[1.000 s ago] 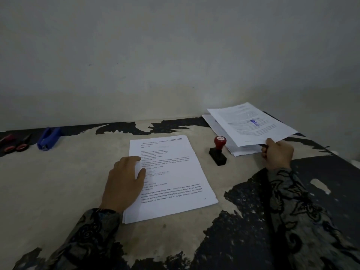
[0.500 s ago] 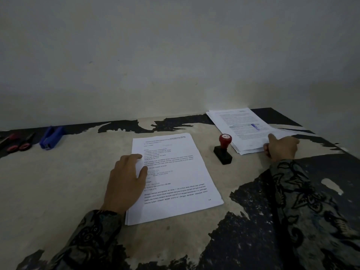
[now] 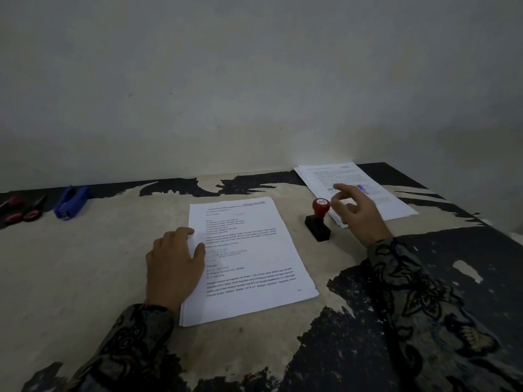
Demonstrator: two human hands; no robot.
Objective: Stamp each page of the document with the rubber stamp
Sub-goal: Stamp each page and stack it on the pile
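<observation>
Red-knobbed stamp untouched; right hand grip loose beside it, left hand flat on unstamped page.

Looks like a plain office or home desk corner set up for paperwork. Worn bench with the dark top coat peeled off to pale patches, pushed against a bare, off-white wall. Dim lighting. Office supplies on it: printed pages in front, a second paper stack at the back right with a blue stamp mark, a red-knobbed rubber stamp between them, a blue stapler and red-handled scissors at the far left. Cannot tell office from home for sure.
</observation>
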